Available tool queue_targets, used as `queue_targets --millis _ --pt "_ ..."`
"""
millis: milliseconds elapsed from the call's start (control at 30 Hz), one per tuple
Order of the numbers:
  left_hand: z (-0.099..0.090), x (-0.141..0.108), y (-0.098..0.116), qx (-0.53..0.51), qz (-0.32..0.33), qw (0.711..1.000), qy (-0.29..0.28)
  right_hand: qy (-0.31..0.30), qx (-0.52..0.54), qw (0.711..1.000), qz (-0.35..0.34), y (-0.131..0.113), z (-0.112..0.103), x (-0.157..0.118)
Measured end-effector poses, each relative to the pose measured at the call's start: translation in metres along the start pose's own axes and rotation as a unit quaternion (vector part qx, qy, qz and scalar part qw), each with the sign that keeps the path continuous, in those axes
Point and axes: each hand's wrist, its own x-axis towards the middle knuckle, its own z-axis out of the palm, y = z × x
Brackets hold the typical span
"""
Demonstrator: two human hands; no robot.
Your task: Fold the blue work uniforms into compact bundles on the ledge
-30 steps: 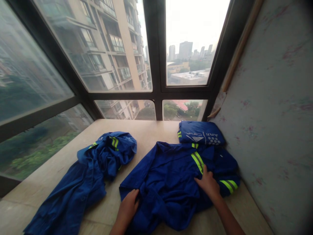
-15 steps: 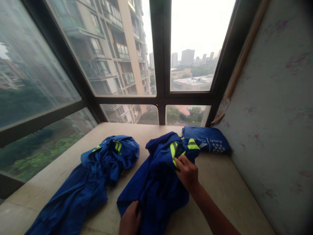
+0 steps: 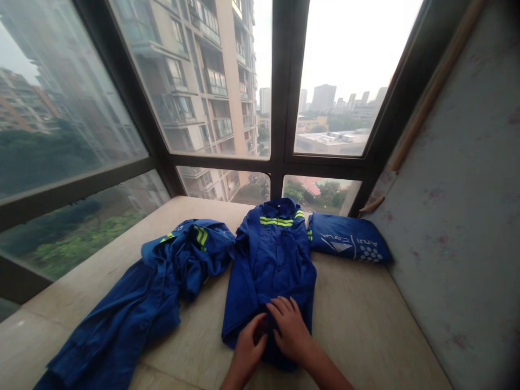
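A blue work jacket [image 3: 276, 260] with yellow-green reflective stripes lies front up on the sill, its collar toward the window and its sleeves drawn in along its sides. My left hand [image 3: 248, 344] is at its near hem, fingers curved, with a gap between thumb and forefinger. Beside it, my right hand [image 3: 291, 330] rests on the lower front of the jacket with its fingers spread. Neither hand visibly grips the cloth. The tips of some left fingers are hidden.
A crumpled blue work garment [image 3: 158, 292] with similar stripes stretches along the left. Back right lies a folded blue garment [image 3: 345, 238] with white print, near the patterned wall [image 3: 459, 244]. Dark window frames [image 3: 227, 161] border the pale sill [image 3: 357, 319].
The bunched jacket now lies flatter and straighter, its collar and chest stripes showing. My right hand has let go of the striped part and come down beside my left, which shifted right.
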Motion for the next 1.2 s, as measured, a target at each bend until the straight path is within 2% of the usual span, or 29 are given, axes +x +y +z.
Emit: queue_targets --millis 100,233,333,367,467,533,633,733,800,867,933,1000,1067,1200 --pt "0.005 -0.003 0.004 -0.003 -0.004 1.000 -0.006 0.048 -0.030 0.996 0.066 0.012 0.009 -0.022" --pt "0.010 -0.005 0.002 -0.019 0.004 1.000 -0.020 0.134 -0.012 0.986 0.099 0.042 -0.001 -0.045" --pt "0.010 -0.007 0.002 -0.014 0.012 0.999 -0.028 0.249 0.003 0.952 0.175 0.074 -0.011 -0.079" --pt "0.010 -0.007 0.003 -0.008 0.014 1.000 -0.027 0.271 0.000 0.940 0.207 0.085 -0.014 -0.094" --pt "0.010 -0.008 0.010 0.014 0.011 1.000 -0.023 0.280 -0.029 0.920 0.271 0.106 -0.025 -0.134" --pt "0.011 -0.009 0.016 0.026 0.007 0.999 -0.025 0.280 -0.046 0.920 0.270 0.101 -0.032 -0.146" --pt "0.014 -0.008 0.025 0.027 0.009 0.999 -0.028 0.270 -0.018 0.943 0.192 0.063 -0.037 -0.132" --pt "0.015 -0.008 0.033 0.013 0.012 1.000 -0.024 0.187 0.019 0.978 0.087 0.015 -0.028 -0.090" --pt "0.015 -0.007 0.035 -0.007 0.006 1.000 -0.026 0.140 0.012 0.988 0.071 -0.007 -0.017 -0.062" --pt "0.013 -0.007 0.034 -0.039 -0.010 0.999 -0.034 0.106 0.009 0.990 0.097 -0.014 -0.005 -0.042" --pt "0.011 -0.006 0.031 -0.071 -0.034 0.996 -0.035 0.082 0.036 0.987 0.132 -0.009 0.004 -0.034" --pt "0.009 -0.006 0.024 -0.083 -0.054 0.995 -0.028 0.087 0.083 0.982 0.149 0.006 0.010 -0.037" --pt "0.008 -0.007 0.017 -0.067 -0.066 0.995 -0.030 0.131 0.115 0.970 0.166 0.025 0.012 -0.049" --pt "0.007 -0.010 0.007 0.000 -0.073 0.995 -0.062 0.227 0.073 0.931 0.276 0.064 0.003 -0.088"
